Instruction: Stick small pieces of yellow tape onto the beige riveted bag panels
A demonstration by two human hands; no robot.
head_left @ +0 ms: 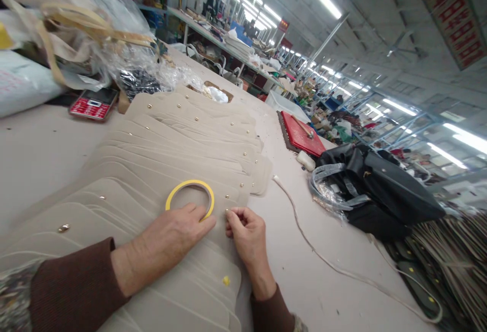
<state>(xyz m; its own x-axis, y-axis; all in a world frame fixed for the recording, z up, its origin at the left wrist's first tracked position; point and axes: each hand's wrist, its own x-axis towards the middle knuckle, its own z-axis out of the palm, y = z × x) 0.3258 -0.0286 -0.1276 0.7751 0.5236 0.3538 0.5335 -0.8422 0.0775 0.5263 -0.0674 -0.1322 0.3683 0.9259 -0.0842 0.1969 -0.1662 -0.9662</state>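
My left hand [167, 238] has its fingers closed on the near rim of a roll of yellow tape [170, 197], which lies tilted over the beige panels. To its right, my right hand [249, 235] is pinched, thumb against forefinger, by a small metal fitting at a panel's edge. Whatever those fingertips hold is too small to make out. Under both hands spread overlapping beige panels [140, 154] with rounded corners, many bearing small gold-coloured metal fittings. A bit of yellow [226, 280] sits on a nearer panel, below the hands.
A red-and-black calculator [93, 104] and plastic-wrapped bundles lie at the left. Rightward are a thin cord [304, 230], a red block [304, 136] with a hammer [304, 128] on it, a black bag [391, 185] and stacked dark panels [449, 261]. Workbenches and people are farther back.
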